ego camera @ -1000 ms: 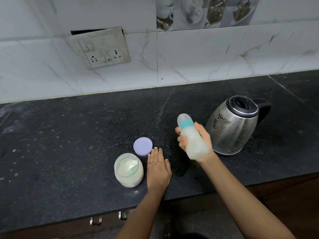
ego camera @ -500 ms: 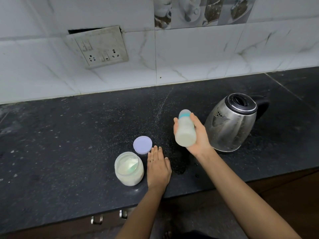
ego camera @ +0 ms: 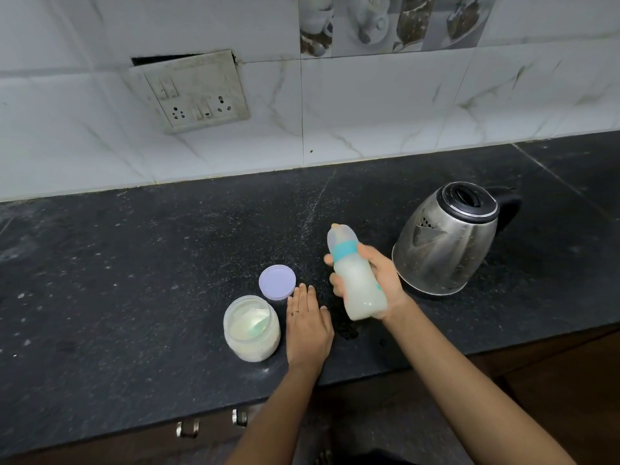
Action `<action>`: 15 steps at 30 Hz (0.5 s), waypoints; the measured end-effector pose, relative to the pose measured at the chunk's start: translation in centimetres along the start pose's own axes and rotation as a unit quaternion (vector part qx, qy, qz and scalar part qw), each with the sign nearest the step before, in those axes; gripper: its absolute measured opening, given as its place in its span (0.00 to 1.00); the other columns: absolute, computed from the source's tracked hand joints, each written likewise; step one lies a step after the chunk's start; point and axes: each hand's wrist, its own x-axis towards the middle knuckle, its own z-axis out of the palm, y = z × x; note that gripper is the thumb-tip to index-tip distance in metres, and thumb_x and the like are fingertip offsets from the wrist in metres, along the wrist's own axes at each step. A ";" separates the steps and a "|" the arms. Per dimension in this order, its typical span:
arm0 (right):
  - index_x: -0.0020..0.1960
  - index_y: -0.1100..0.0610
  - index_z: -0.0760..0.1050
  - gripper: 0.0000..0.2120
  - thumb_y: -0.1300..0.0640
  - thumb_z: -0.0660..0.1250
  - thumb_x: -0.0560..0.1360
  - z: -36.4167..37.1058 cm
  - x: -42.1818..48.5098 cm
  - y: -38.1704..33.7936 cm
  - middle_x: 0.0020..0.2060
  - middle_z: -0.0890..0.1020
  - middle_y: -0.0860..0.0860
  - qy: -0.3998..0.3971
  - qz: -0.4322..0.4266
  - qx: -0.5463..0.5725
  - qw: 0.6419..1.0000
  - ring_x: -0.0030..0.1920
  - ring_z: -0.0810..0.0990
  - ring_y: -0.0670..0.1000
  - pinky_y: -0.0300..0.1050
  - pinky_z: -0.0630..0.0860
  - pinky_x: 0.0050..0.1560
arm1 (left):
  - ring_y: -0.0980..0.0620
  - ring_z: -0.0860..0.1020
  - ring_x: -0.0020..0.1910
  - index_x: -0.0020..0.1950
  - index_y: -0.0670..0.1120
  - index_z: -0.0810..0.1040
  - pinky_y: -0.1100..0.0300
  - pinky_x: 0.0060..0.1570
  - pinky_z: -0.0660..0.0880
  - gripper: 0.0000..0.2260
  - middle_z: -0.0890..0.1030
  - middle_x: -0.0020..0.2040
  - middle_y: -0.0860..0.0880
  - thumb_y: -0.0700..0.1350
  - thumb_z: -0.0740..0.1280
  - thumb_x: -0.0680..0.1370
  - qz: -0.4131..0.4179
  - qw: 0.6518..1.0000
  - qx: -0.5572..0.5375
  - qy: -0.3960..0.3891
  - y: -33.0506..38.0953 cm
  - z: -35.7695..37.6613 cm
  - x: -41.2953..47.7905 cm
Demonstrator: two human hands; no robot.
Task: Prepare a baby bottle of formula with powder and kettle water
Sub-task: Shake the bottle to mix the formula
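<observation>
Two hands show: my right hand [ego camera: 375, 286] wraps its fingers round the capped, milky bottle [ego camera: 355, 280], tilted toward 11 o'clock with the kettle [ego camera: 446, 243] at its 3 o'clock, and my left hand [ego camera: 307, 325] lies flat, fingers straight, on the counter [ego camera: 134, 280], so I judge shaking in hand, next standing it upright.

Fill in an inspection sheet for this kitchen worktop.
Surface: black speckled stone counter, pale specks scattered.
Job's things: translucent baby bottle with teal collar, milky liquid inside, held tilted; open clear plastic jar of white powder; round lilac lid lying behind it; steel kettle with black lid.
Clutter: nothing seen.
Hands: right hand grips the bottle; left hand rests flat beside the jar.
Cables: nothing seen.
Surroundings: white marbled wall tiles; grimy socket plate.
</observation>
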 end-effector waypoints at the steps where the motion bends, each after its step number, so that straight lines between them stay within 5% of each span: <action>1: 0.59 0.60 0.72 0.26 0.51 0.73 0.66 0.4 0.1 -0.1 0.45 0.79 0.58 0.028 -0.009 0.037 0.999 0.33 0.77 0.54 0.44 0.78 0.34 | 0.42 0.68 0.71 0.69 0.37 0.71 0.51 0.72 0.56 0.26 0.71 0.69 0.37 0.49 0.50 0.77 0.000 1.000 0.004 0.000 0.0 0.0 0.0; 4: 0.57 0.62 0.72 0.18 0.51 0.64 0.74 0.5 0.1 -0.4 0.45 0.80 0.58 0.060 -0.025 0.079 0.995 0.34 0.79 0.54 0.45 0.80 0.36 | 0.42 0.68 0.70 0.68 0.37 0.72 0.51 0.72 0.56 0.26 0.72 0.69 0.37 0.49 0.50 0.77 -0.001 1.000 0.008 -0.002 -0.1 0.0 0.1; 7: 0.69 0.55 0.65 0.29 0.52 0.67 0.71 -0.2 -0.6 -0.2 0.46 0.77 0.59 -0.023 -0.026 -0.042 0.999 0.32 0.76 0.55 0.45 0.77 0.32 | 0.43 0.67 0.71 0.69 0.37 0.71 0.52 0.73 0.53 0.27 0.71 0.70 0.38 0.49 0.49 0.77 0.004 1.000 0.004 -0.003 -0.2 0.0 0.0; 12: 0.54 0.64 0.77 0.29 0.57 0.80 0.57 0.0 -0.2 -0.3 0.46 0.79 0.56 0.013 -0.073 0.166 0.983 0.37 0.80 0.53 0.45 0.80 0.40 | 0.43 0.67 0.71 0.69 0.36 0.71 0.52 0.72 0.55 0.27 0.71 0.69 0.38 0.49 0.49 0.77 0.003 1.000 0.002 -0.001 -0.2 0.0 0.0; 15: 0.55 0.62 0.74 0.27 0.54 0.77 0.60 -0.3 -0.7 -0.2 0.43 0.78 0.56 0.008 -0.046 0.074 0.996 0.30 0.77 0.53 0.43 0.77 0.31 | 0.43 0.67 0.71 0.69 0.37 0.71 0.52 0.73 0.55 0.27 0.71 0.70 0.38 0.49 0.49 0.77 0.008 1.000 0.001 -0.004 -0.3 0.0 0.0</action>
